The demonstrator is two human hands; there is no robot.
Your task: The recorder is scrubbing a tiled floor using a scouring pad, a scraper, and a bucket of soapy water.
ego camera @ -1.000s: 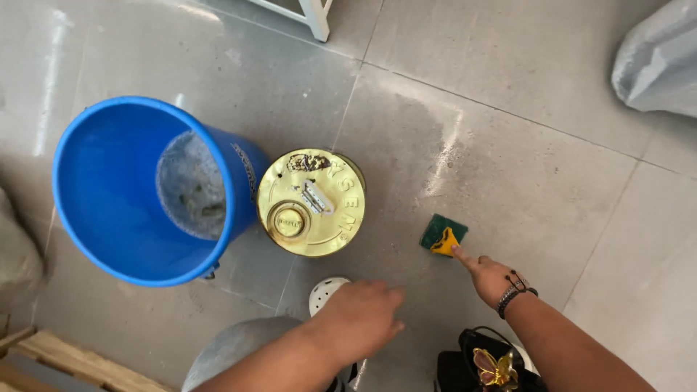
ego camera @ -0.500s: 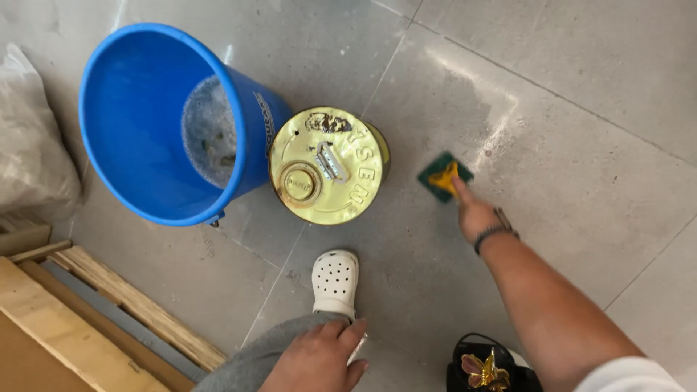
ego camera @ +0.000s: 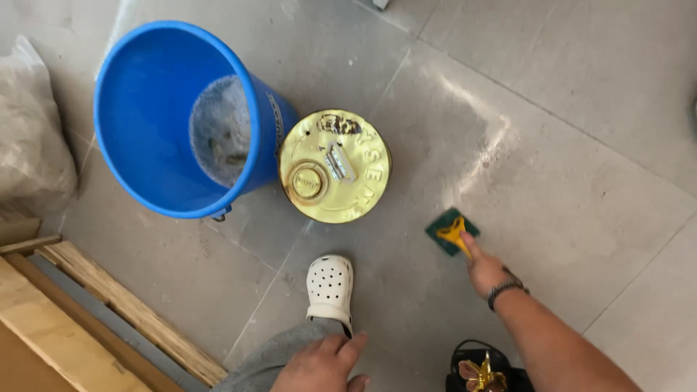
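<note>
My right hand (ego camera: 485, 267) reaches down to the grey tiled floor and presses on a green scouring pad with a yellow piece on top (ego camera: 451, 231). A dark bracelet circles that wrist. My left hand (ego camera: 321, 364) rests on my grey-trousered knee at the bottom edge, fingers curled, holding nothing. A gold metal can (ego camera: 334, 165) with a round cap stands upright on the floor, left of the pad. A blue plastic bucket (ego camera: 156, 116) with cloudy water in it touches the can's left side.
My white clog (ego camera: 329, 285) stands on the floor below the can. Wooden boards (ego camera: 87, 319) lie at the lower left. A whitish sack (ego camera: 33, 145) sits at the left edge. A black shoe with a gold ornament (ego camera: 479, 372) is at the bottom.
The view has shifted, so bucket and can appear further right. My right hand with the pad has moved back toward me on the floor. The left hand stays on the knee.
</note>
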